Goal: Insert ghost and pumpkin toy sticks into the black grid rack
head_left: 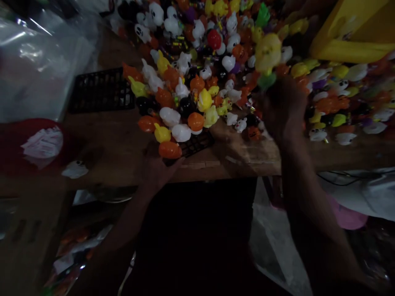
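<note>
Small plastic figure toys in white, orange, yellow and black stand packed on a black grid tray [197,144] near the table's front edge. My left hand [157,168] is closed at the tray's near left corner, its thumb along the edge, just below an orange toy [169,150]; some fingers are hidden. Raised over the pile at the right, my right hand [285,109] is closed and blurred by motion. From its fingers rises a yellow toy [268,53] with a green lower part [267,81], also blurred.
Loose toys [228,61] heap across the back and right. A second black grid tray [103,90] lies left, beside clear plastic bags [40,61]. At left are a red dish [12,144] with white slips [43,144] and a white toy [75,169]. A yellow bin [354,33] stands back right.
</note>
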`<state>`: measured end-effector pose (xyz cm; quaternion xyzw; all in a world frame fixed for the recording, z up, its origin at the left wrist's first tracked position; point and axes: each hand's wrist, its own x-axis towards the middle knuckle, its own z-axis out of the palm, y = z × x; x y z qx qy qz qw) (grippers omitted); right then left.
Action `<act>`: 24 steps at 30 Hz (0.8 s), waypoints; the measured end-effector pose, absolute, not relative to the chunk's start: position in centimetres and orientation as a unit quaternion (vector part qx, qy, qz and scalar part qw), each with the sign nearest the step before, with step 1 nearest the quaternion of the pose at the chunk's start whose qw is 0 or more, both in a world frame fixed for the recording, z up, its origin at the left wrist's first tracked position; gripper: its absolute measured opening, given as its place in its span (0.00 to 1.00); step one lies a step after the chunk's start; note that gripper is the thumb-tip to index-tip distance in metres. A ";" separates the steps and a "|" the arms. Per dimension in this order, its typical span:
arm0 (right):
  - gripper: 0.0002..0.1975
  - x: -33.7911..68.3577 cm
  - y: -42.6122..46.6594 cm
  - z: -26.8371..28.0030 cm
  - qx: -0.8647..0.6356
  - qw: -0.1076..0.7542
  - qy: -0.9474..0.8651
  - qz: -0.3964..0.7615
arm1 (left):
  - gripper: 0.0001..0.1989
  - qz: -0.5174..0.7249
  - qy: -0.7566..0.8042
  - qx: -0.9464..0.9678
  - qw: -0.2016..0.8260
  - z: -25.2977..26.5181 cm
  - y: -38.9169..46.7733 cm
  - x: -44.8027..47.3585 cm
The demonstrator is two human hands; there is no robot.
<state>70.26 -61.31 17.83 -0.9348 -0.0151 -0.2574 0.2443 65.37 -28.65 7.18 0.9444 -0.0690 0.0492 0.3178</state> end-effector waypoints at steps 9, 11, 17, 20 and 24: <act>0.17 61.8 -47.9 8.5 -0.810 0.566 0.028 -0.151 | 0.24 0.049 -0.063 0.943 0.323 7.1 -28.6 65.8; 0.18 62.5 -46.9 8.4 -0.803 0.576 0.029 -0.149 | 0.21 0.051 -0.074 0.945 0.313 6.7 -28.6 66.0; 0.18 62.7 -47.2 8.3 -0.841 0.513 -0.005 -0.170 | 0.27 0.101 -0.107 0.932 0.332 6.4 -28.8 66.3; 0.17 62.6 -47.2 8.1 -0.860 0.475 -0.015 -0.187 | 0.26 0.091 -0.110 0.926 0.348 7.0 -28.8 65.1; 0.17 62.7 -47.2 8.2 -0.870 0.458 -0.011 -0.180 | 0.18 0.182 -0.072 0.916 0.351 9.3 -28.0 61.8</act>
